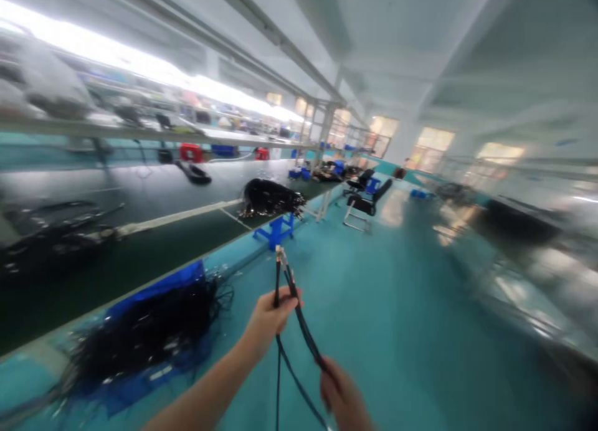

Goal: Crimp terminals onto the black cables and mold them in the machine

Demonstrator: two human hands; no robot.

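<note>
My left hand (pixel 275 314) is closed around several black cables (pixel 306 331) just below their upper ends. Pale connectors (pixel 279 254) top the cables, with some reddish bits below them. Lower and to the right, my right hand (pixel 342 390) grips the same cables, its fingers wrapped round them and slightly blurred. Loose lengths of cable hang down between and below my hands, out of the bottom of the view. Both hands are over the teal floor, apart from the workbench.
A blue bin heaped with black cables (pixel 149 331) stands at the lower left. Beside the long dark workbench (pixel 187 238) are a blue stool (pixel 275 232) and a black chair (pixel 367 200). More cable bundles (pixel 271 197) lie on the bench. Blurred clear-wrapped goods (pixel 527 288) line the right side.
</note>
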